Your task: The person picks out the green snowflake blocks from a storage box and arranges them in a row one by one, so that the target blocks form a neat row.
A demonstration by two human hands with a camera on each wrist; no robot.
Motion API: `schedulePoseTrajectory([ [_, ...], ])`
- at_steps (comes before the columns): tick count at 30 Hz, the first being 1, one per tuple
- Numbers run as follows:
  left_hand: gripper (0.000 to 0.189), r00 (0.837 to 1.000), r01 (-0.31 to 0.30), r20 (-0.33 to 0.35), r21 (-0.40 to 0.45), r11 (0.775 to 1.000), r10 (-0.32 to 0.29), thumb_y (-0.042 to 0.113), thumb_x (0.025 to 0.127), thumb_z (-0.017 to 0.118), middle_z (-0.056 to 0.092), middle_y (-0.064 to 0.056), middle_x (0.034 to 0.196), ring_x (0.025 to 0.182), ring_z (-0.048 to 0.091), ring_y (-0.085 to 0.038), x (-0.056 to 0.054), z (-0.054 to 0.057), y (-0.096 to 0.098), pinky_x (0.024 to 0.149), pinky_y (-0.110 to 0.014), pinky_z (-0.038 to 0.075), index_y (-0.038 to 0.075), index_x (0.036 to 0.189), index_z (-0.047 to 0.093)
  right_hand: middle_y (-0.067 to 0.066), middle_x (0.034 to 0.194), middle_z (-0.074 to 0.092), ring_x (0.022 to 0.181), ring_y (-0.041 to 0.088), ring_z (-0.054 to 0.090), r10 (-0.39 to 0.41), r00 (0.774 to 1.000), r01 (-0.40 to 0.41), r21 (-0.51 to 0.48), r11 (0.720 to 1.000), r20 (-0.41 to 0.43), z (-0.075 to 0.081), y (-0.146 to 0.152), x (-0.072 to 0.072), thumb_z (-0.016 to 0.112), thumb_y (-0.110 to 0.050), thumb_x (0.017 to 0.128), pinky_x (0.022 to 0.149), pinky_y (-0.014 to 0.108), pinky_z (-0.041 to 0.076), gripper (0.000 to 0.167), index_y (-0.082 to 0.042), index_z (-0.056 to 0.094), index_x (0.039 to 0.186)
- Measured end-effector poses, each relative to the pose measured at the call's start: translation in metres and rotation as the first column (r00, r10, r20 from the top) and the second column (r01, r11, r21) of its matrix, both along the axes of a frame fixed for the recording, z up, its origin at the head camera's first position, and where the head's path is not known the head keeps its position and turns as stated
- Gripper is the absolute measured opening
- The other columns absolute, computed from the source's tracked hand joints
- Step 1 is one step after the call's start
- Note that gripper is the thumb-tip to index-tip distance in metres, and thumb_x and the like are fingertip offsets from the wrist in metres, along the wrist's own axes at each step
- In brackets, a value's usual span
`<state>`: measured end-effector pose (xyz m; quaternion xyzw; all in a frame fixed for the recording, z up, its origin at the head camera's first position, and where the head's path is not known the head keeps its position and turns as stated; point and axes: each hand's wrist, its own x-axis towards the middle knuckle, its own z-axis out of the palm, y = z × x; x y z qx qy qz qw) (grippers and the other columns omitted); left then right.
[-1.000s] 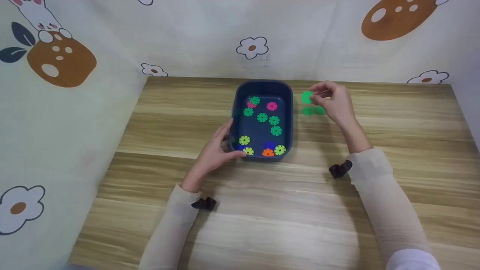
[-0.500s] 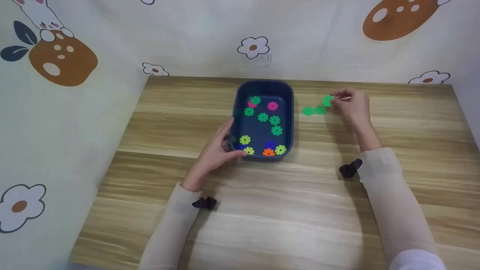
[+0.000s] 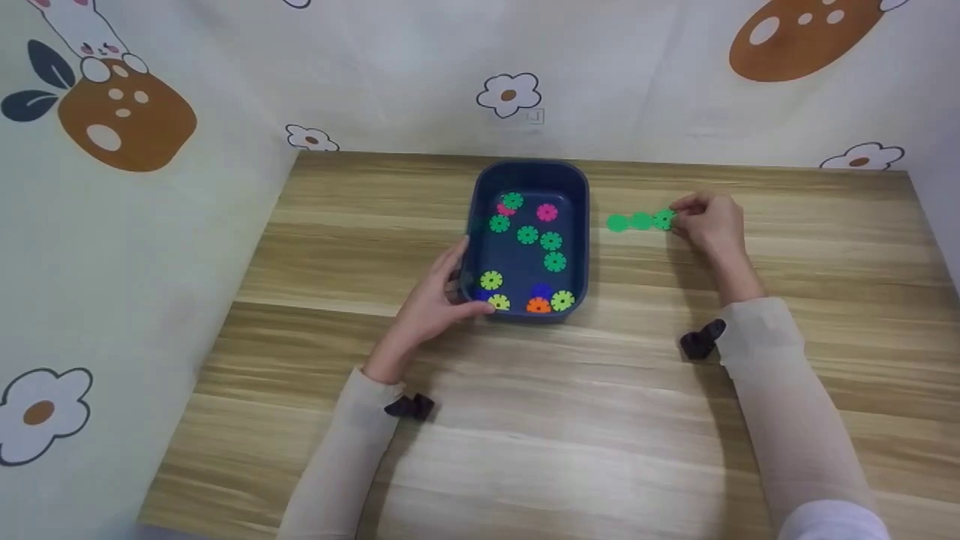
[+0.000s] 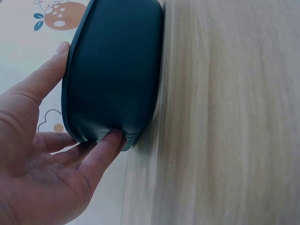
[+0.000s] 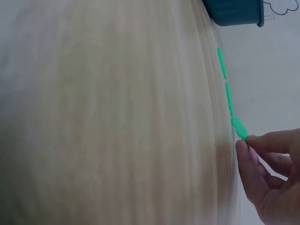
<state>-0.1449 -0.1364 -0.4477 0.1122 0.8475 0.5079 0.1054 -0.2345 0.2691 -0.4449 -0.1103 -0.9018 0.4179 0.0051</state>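
A dark blue plastic bin (image 3: 582,247) stands on the table, with notched plastic discs lying inside it. My left hand (image 3: 429,306) grips its near left corner, thumb on the near rim and fingers along the side. In the left wrist view the fingertips press the bin's outer wall (image 4: 112,61). To the right of the bin, my right hand (image 3: 712,225) pinches a green notched disc (image 3: 663,219) between thumb and fingertips. This disc is slightly tilted in the right wrist view and sits at the right end of a row with two flat green discs (image 3: 640,220).
Inside the bin are several green discs (image 3: 527,235), pink ones (image 3: 547,212), yellow ones (image 3: 491,280) and an orange one (image 3: 538,305). A patterned cloth backdrop (image 3: 405,82) rises behind the wooden table (image 3: 540,420).
My right hand has carried the green disc rightward past the other two, then lowered it to the right end of their row. My left hand keeps its place on the bin.
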Motion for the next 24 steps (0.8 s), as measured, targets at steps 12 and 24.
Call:
schedulePoseTrajectory([
  [12,0.103,1.0,-0.004,-0.005,-0.008,1.0,0.004,0.029,0.073,0.086,0.023,-0.012,0.156,0.128,0.043,-0.028,0.0006,-0.0003,0.0,0.091,-0.033,0.05,0.022,0.155,0.023,0.022,0.108,0.066,0.099,0.027,0.056,0.074,0.996,-0.077,0.059,0.995,0.045,0.0015,-0.0023,0.0013,0.062,-0.003,0.09,0.08,0.03,0.041,0.019,0.005,0.07,0.105],
  [24,0.104,1.0,-0.001,-0.028,-0.029,1.0,0.001,0.035,0.072,0.086,0.023,-0.011,0.156,0.129,0.042,-0.027,0.0003,-0.0015,-0.001,0.103,-0.036,0.041,0.021,0.155,0.024,0.017,0.103,0.066,0.086,0.018,0.056,0.064,0.996,-0.064,-0.001,0.998,0.061,0.0082,-0.0039,0.005,0.063,-0.008,0.092,0.064,0.015,0.044,0.021,0.004,0.069,0.108],
])
